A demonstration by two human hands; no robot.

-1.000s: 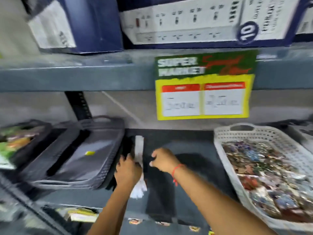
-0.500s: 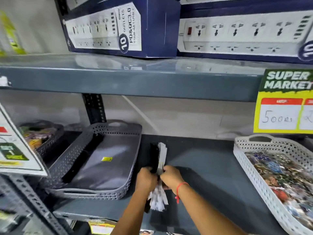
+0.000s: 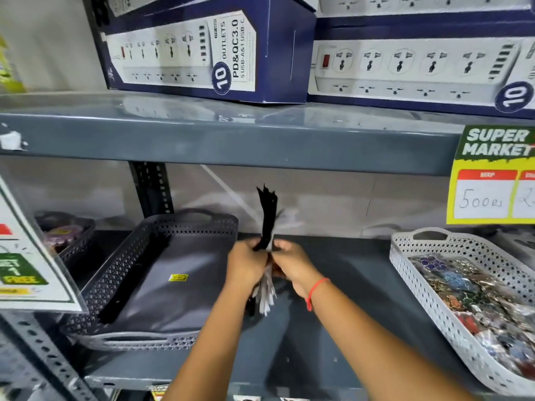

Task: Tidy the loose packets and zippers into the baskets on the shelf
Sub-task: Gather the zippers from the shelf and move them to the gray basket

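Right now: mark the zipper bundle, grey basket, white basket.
zipper bundle (image 3: 267, 215), head view, black upper part above the hands
grey basket (image 3: 185, 219), head view, back rim by the handle
white basket (image 3: 405, 257), head view, left wall

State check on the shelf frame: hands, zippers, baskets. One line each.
left hand: shut on zipper bundle
right hand: shut on zipper bundle
zipper bundle: lifted off shelf, upright, black and white mixed
grey basket: tilted, holds black zippers along its left side
white basket: full of packets
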